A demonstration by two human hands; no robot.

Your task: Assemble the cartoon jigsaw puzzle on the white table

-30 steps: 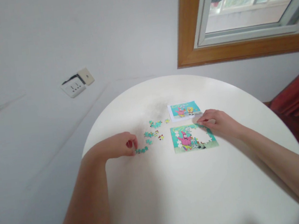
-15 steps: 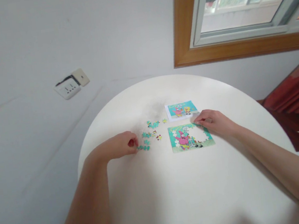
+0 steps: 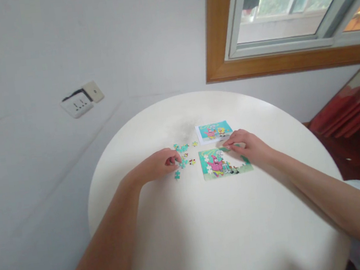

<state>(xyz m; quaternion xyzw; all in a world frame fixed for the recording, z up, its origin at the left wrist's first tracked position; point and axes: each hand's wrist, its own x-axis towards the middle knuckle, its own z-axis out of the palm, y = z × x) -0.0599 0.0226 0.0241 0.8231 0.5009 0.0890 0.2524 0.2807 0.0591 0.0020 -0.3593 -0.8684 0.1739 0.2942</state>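
Note:
A partly assembled jigsaw puzzle lies on the white table, with a pink cartoon figure on its left and a white gap in its upper right. Over its upper right edge is my right hand, thumb and finger closed together; what they hold, if anything, is too small to make out. My left hand is among the loose puzzle pieces, its fingers pinched at a teal puzzle piece. Another teal piece lies just below that hand. Behind the puzzle is a picture card with the same scene.
The round white table stands against a pale wall. A loose wall socket is at the left. A wood-framed window is at upper right, with a red curtain beyond the table's right edge.
My left hand has moved right, further over the loose pieces, and several teal pieces there have shifted. My right hand stays near the puzzle's top edge. The view has turned slightly.

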